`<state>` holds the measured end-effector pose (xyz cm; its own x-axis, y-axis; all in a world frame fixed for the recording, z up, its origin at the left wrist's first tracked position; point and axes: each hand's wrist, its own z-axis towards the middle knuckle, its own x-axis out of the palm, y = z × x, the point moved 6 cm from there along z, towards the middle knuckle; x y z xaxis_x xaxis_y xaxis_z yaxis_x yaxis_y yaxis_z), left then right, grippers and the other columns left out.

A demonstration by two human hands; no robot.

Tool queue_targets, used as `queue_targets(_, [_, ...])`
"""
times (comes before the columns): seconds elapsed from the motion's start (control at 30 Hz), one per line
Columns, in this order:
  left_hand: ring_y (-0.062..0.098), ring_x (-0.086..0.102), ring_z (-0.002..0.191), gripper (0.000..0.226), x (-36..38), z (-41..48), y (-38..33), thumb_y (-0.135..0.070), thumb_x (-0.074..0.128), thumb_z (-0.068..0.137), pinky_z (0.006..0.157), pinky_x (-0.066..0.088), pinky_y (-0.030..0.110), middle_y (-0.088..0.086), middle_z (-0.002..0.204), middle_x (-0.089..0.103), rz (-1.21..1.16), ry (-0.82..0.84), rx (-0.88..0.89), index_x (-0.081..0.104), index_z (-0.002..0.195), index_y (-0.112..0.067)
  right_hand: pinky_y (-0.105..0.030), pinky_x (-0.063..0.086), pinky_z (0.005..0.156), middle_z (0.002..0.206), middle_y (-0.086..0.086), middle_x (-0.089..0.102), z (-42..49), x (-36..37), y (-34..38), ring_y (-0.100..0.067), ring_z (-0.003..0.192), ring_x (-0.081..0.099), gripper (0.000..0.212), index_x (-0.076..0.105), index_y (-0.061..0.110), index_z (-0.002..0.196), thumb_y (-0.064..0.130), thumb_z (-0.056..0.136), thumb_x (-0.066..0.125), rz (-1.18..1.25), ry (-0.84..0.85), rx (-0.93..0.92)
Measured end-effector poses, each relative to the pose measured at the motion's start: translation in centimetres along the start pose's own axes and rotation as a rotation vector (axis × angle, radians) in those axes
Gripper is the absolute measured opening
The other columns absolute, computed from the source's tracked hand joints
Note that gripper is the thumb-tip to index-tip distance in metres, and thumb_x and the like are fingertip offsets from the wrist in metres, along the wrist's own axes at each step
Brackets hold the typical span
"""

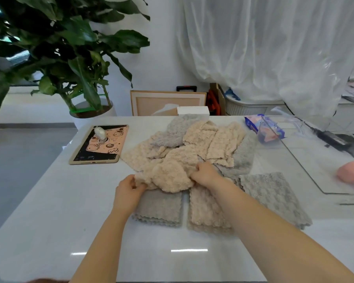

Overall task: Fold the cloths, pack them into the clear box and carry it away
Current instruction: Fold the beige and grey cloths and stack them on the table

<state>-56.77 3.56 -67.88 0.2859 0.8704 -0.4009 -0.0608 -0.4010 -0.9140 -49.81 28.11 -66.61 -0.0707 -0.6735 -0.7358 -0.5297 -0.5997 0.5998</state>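
Both hands are closed on one beige cloth: the left hand pinches its near-left edge, and the right hand has fingers curled into its far-right side. The cloth bunches between them, just lifted off the pile of loose beige and grey cloths beyond the knuckles.

It looks light, fluffy and limp, so I'd guess it sags wherever it isn't held. Corners or the scalloped edge seem the best places to grip, to pull it flat before folding. Nothing about it looks slippery or fragile.

Under the wrists lie folded stacks: a grey stack below the left hand, a beige stack under the right forearm, and another grey one further right. The clear box stands well off to the right of the right hand.

The table is white, glossy and smooth. A tablet lies beyond the left hand, a plant stands behind it, and white drapes hang at the back.
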Motion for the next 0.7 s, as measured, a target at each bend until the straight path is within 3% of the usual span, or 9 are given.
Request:
queue_targets(0.13, [0.019, 0.063, 0.086, 0.036, -0.9, 1.6, -1.6, -0.005, 0.068, 0.084, 0.076, 0.048, 0.027, 0.014, 0.102, 0.068, -0.355, -0.056, -0.134, 0.054, 0.117, -0.012, -0.029, 0.027, 0.054, 0.067, -0.003, 0.044, -0.5, -1.2, -2.0, -0.015, 0.062, 0.041, 0.028, 0.043, 0.015, 0.066, 0.017, 0.078, 0.068, 0.174, -0.035, 0.022])
queue_targets(0.2, [0.021, 0.063, 0.093, 0.038, -1.2, 2.2, -2.8, -0.006, 0.063, 0.088, 0.087, 0.049, 0.033, 0.014, 0.110, 0.064, -0.483, -0.072, -0.125, 0.048, 0.121, -0.017, -0.027, 0.026, 0.052, 0.061, 0.000, 0.040, -1.2, -2.0, -2.9, -0.015, 0.058, 0.038, 0.035, 0.040, 0.016, 0.063, 0.017, 0.079, 0.071, 0.330, -0.109, 0.058])
queue_targets(0.3, [0.020, 0.063, 0.091, 0.033, -2.4, 2.7, -5.2, -0.008, 0.057, 0.094, 0.080, 0.052, 0.035, 0.007, 0.107, 0.063, -0.591, -0.136, -0.082, 0.045, 0.122, -0.019, -0.027, 0.033, 0.055, 0.068, 0.001, 0.043, -2.0, -4.0, -3.3, -0.016, 0.062, 0.043, 0.033, 0.045, 0.019, 0.067, 0.025, 0.081, 0.074, 0.671, -0.249, 0.092])
queue_targets(0.33, [0.020, 0.063, 0.091, 0.030, -3.1, 2.9, -6.1, -0.009, 0.055, 0.095, 0.080, 0.053, 0.036, 0.005, 0.105, 0.063, -0.605, -0.153, -0.059, 0.046, 0.122, -0.020, -0.031, 0.044, 0.064, 0.082, 0.000, 0.053, -2.3, -4.5, -2.9, -0.017, 0.074, 0.053, 0.022, 0.057, 0.016, 0.083, 0.028, 0.081, 0.075, 0.763, -0.275, 0.106])
queue_targets(0.4, [0.022, 0.064, 0.092, 0.023, -4.5, 3.3, -7.8, -0.011, 0.054, 0.096, 0.078, 0.054, 0.037, 0.005, 0.105, 0.064, -0.605, -0.149, 0.006, 0.054, 0.118, -0.019, -0.042, 0.051, 0.088, 0.121, -0.005, 0.058, -2.0, -5.2, -2.4, -0.024, 0.104, 0.059, 0.059, 0.052, 0.006, 0.128, 0.030, 0.079, 0.076, 0.968, -0.284, 0.170])
queue_targets(0.43, [0.023, 0.064, 0.093, 0.019, -5.3, 3.5, -8.7, -0.011, 0.053, 0.096, 0.078, 0.054, 0.037, 0.006, 0.105, 0.066, -0.592, -0.135, 0.050, 0.059, 0.113, -0.018, -0.041, 0.052, 0.088, 0.124, -0.007, 0.059, -2.0, -5.6, -1.9, -0.025, 0.103, 0.061, 0.063, 0.049, 0.005, 0.131, 0.029, 0.079, 0.076, 1.056, -0.261, 0.188])
queue_targets(0.53, [0.025, 0.062, 0.095, 0.022, -7.7, 3.4, -10.1, -0.008, 0.049, 0.098, 0.073, 0.054, 0.036, 0.006, 0.101, 0.066, -0.543, -0.153, 0.158, 0.066, 0.101, -0.021, -0.031, 0.049, 0.068, 0.096, -0.005, 0.065, -2.9, -5.7, 1.1, -0.018, 0.080, 0.060, 0.024, 0.061, 0.006, 0.108, 0.017, 0.088, 0.066, 1.023, 0.018, 0.213])
queue_targets(0.6, [0.024, 0.063, 0.093, 0.027, -9.5, 2.8, -10.2, -0.008, 0.046, 0.099, 0.068, 0.053, 0.032, 0.007, 0.103, 0.066, -0.492, -0.210, 0.206, 0.067, 0.101, -0.024, -0.028, 0.047, 0.067, 0.089, -0.004, 0.058, -4.0, -4.8, 3.4, -0.017, 0.078, 0.056, 0.006, 0.053, 0.007, 0.099, 0.003, 0.094, 0.055, 0.869, 0.210, 0.204])
queue_targets(0.7, [0.016, 0.066, 0.092, 0.033, -11.8, 1.4, -9.0, 0.001, 0.044, 0.097, 0.074, 0.056, 0.028, 0.004, 0.105, 0.067, -0.527, -0.246, 0.214, 0.064, 0.110, -0.022, -0.032, 0.045, 0.066, 0.094, -0.008, 0.052, -4.0, -3.7, 5.7, -0.022, 0.077, 0.056, 0.039, 0.043, 0.004, 0.127, -0.013, 0.092, 0.044, 0.775, 0.200, 0.152])
